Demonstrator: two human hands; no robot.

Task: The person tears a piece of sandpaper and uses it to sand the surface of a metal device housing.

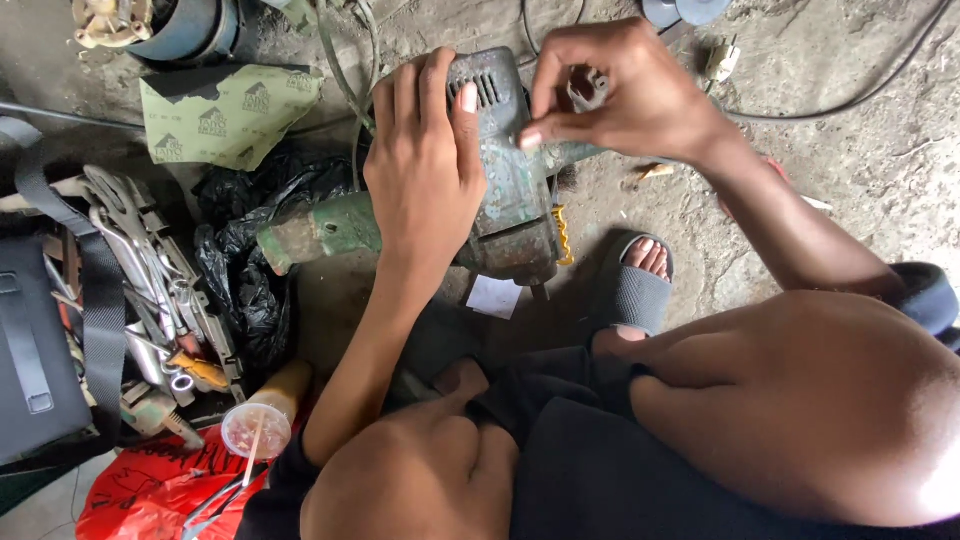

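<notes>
Left hand (425, 170) lies flat over the middle of the green power tool (500, 200), fingers (415, 95) pressed together and stretched toward the vented far end, thumb along the housing's right edge. Right hand (625, 95) is at the tool's far right corner, fingers pinching a small dark part (588, 88) just above the housing. Tool lies on the concrete floor (860, 150), centre of the scene, green handle (320, 230) pointing left.

Tight on the left: black plastic bag (240, 260) touches the handle end, open tool case with wrenches (140, 270) just beyond it, sandpaper sheet (225, 115) at far left. Near edge is boxed in by the person's knees and sandalled foot (635, 285). Plastic cup with straw (258, 425) sits near left. Open floor only at far right, crossed by a black cable (850, 100).
</notes>
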